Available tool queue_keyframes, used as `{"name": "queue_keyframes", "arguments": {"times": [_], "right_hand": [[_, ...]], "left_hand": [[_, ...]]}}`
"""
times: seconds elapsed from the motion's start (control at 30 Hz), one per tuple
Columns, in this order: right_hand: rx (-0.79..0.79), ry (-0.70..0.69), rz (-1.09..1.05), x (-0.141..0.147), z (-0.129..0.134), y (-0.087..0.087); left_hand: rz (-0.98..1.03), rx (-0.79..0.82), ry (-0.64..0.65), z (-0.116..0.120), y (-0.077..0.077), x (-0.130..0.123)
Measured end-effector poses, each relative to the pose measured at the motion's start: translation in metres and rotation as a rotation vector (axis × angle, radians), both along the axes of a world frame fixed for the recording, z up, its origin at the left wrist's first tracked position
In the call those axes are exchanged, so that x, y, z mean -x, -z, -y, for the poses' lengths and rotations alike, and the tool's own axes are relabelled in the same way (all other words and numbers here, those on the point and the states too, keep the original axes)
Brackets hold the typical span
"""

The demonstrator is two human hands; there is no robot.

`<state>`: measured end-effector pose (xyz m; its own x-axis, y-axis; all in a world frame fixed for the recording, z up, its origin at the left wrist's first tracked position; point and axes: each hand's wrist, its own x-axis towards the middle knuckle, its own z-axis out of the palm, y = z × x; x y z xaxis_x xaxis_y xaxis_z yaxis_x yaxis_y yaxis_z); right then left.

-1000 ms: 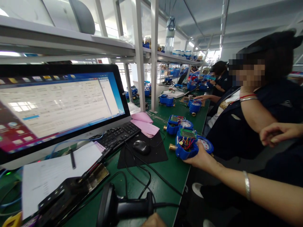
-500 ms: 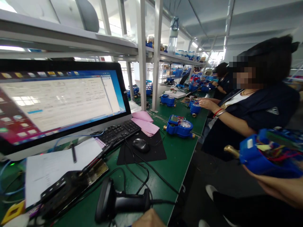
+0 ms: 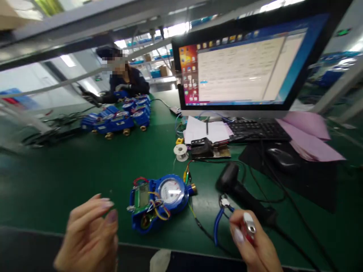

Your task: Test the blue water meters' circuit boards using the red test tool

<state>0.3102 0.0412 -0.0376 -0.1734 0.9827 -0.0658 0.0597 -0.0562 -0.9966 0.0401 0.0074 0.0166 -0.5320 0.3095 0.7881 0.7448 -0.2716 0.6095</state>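
A blue meter (image 3: 170, 192) with a round dial, an exposed green circuit board and loose coloured wires lies on the green table. My left hand (image 3: 87, 230) is to its left, thumb and fingers apart and nothing visible between them. To the right, my right hand (image 3: 253, 243) grips a small red and silver tool (image 3: 249, 226), only partly visible. Pliers with blue handles (image 3: 217, 226) lie beside that hand's fingertips. Thin clip leads (image 3: 187, 175) come close to the meter's brass end.
A black handheld scanner (image 3: 244, 194) and its cable lie right of the meter. Behind are a wire spool (image 3: 180, 152), papers (image 3: 198, 130), keyboard (image 3: 255, 129), mouse (image 3: 282, 158) and monitor (image 3: 241, 68). More blue meters (image 3: 121, 119) stand at the back left, near a seated person (image 3: 129, 79).
The view has swung left, from the neighbouring person to the table in front of me. The blue meter held up at the right edge is out of that place; my right hand now grips the red tool.
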Motion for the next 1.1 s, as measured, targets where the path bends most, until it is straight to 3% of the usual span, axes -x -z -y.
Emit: {"name": "queue_keyframes", "arguments": {"times": [0.1,0.27,0.4,0.5,0.63,0.9,1.0,1.1], "right_hand": [[0.235,-0.249,-0.265,0.029,0.002,-0.019],[0.668,-0.579,-0.748,0.074,-0.001,-0.034],[1.075,-0.712,-0.889,0.097,-0.001,-0.033],[1.257,-0.827,-0.899,0.111,0.000,-0.033],[1.350,-0.776,-0.889,0.123,-0.001,-0.034],[1.367,-0.720,-0.915,0.128,-0.002,-0.031],[1.308,-0.691,-0.914,0.125,0.000,-0.028],[1.144,-0.598,-0.909,0.121,0.004,-0.030]], "left_hand": [[-0.236,0.075,0.039,0.009,0.013,-0.007],[-0.376,0.218,-0.042,0.015,0.023,-0.017],[-0.424,0.350,-0.074,0.018,0.024,-0.012],[-0.426,0.422,-0.075,0.018,0.026,-0.009],[-0.401,0.436,-0.050,0.017,0.030,-0.011],[-0.381,0.371,-0.011,0.014,0.039,-0.013],[-0.334,0.330,-0.024,0.015,0.043,-0.012],[-0.267,0.239,-0.054,0.016,0.044,-0.010]]}}
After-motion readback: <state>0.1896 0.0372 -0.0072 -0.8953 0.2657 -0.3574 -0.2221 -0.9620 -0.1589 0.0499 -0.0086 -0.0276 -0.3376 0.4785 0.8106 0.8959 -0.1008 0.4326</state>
